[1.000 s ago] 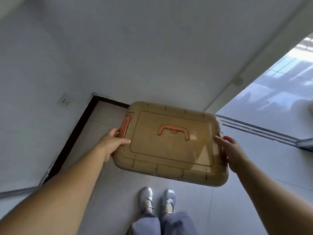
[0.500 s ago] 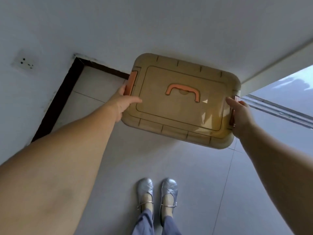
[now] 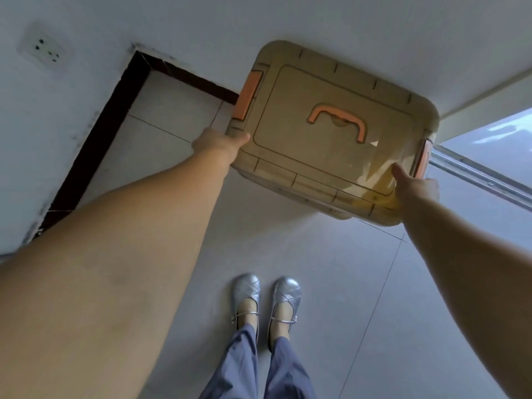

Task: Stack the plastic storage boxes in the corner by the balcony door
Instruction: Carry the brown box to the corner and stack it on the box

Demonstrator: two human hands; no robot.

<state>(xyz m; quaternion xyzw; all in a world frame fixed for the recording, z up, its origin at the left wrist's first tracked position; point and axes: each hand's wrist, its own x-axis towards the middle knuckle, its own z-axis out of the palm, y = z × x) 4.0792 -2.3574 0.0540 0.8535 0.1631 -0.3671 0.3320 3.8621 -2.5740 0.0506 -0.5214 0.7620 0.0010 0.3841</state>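
Note:
A tan plastic storage box (image 3: 325, 145) with an orange lid handle and orange side latches is held out in front of me, close to the white back wall. My left hand (image 3: 220, 144) grips its near left corner, thumb on the lid. My right hand (image 3: 414, 187) grips its near right corner beside the right latch. The box's underside is hidden, so I cannot tell whether it rests on the floor.
The tiled floor (image 3: 161, 131) meets two white walls at a dark skirting (image 3: 95, 133) in the left corner. A wall socket (image 3: 43, 51) sits upper left. The balcony door's metal track (image 3: 483, 180) runs at the right. My silver shoes (image 3: 264, 298) stand below.
Both arms have stretched further forward and the box has moved away from me toward the wall and the door side. My hands have shifted from the side latches to the near corners.

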